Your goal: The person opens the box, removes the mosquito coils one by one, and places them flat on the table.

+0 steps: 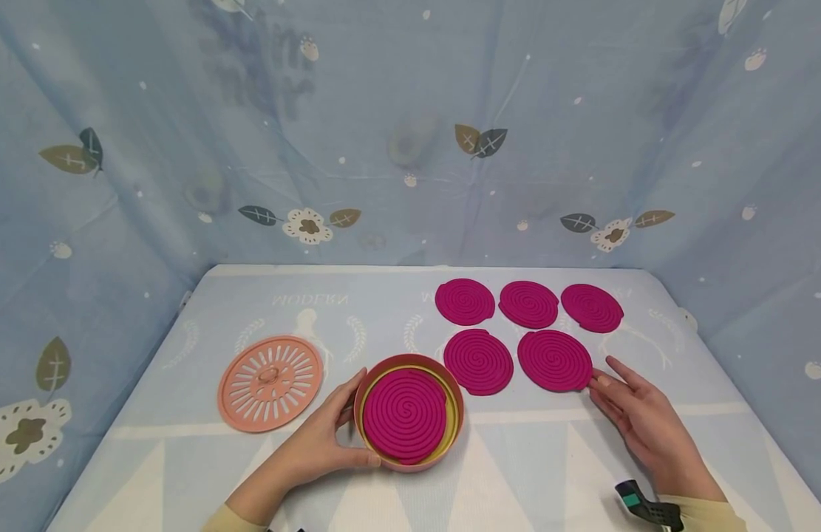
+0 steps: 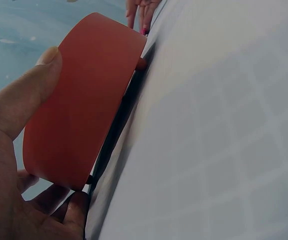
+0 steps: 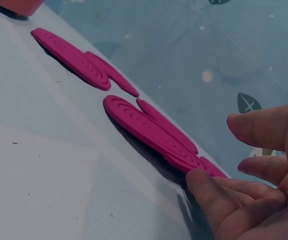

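My left hand (image 1: 324, 436) holds a round mosquito coil box (image 1: 458, 436) at its left side, thumb on the near wall and fingers behind. Reddish outside and yellowish inside, the box shows small feet beneath its wall (image 2: 91, 95) in the left wrist view. One magenta mosquito coil (image 1: 405, 415) lies inside it. At the right, my right hand (image 1: 643, 421) pinches the right edge of another mosquito coil (image 1: 554, 360). The right wrist view shows a dark shadow under this coil (image 3: 144, 127), with two fingers spread away from it.
Left of the box lies a coral slotted lid (image 1: 270, 384) with a small ring on top. A magenta coil (image 1: 478, 362) lies right of the box. Behind, three more coils form a row, including the leftmost coil (image 1: 465, 301). Patterned cloth (image 1: 410, 148) hangs behind the table.
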`<state>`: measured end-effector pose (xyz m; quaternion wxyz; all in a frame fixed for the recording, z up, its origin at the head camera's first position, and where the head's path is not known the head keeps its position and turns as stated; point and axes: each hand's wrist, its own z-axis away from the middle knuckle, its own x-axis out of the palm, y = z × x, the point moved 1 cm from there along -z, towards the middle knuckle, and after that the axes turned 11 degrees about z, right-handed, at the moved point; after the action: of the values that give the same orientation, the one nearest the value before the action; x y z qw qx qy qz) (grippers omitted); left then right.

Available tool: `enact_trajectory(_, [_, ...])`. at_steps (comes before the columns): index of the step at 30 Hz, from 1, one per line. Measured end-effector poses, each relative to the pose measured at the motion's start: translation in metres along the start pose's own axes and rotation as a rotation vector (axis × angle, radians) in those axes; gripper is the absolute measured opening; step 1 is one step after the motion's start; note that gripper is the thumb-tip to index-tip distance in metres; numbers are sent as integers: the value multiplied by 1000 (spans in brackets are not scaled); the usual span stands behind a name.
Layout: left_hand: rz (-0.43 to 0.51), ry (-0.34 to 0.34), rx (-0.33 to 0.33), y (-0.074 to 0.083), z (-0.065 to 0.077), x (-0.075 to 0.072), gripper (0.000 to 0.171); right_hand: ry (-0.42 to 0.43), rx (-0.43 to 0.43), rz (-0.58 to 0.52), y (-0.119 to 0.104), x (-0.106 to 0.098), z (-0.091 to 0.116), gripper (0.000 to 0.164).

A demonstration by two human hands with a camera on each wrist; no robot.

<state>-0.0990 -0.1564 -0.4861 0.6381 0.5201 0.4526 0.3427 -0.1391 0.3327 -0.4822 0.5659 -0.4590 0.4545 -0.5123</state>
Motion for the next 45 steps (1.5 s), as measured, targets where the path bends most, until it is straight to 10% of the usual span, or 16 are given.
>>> enact_trajectory(45, [9,-5,4,1,0,0,125,-7,-70,-80,-8,2,5,77])
